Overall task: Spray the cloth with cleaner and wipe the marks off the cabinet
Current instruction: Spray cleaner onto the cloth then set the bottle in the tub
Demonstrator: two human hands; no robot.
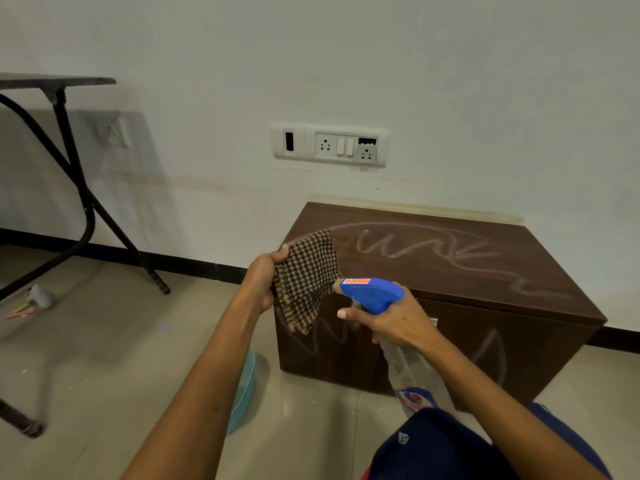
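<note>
Nearby, basin (pixel 244 393) beside cabinet (pixel 450 323)

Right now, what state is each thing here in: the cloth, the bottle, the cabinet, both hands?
Checked cloth: hanging, pinched at its top edge, not yet on the cabinet.
Spray bottle: tilted, nozzle aimed at the cloth.
Cabinet: shut, white scribbles on top and front.
Left hand: gripping the cloth.
Right hand: wrapped round the bottle neck, finger on the trigger.

The cloth (pixel 306 278) is checked in brown and tan, and the spray bottle (pixel 372 294) has a blue head with a red sticker. Pale chalky marks (pixel 433 249) scrawl over the dark brown woodgrain cabinet (pixel 485 306).
</note>
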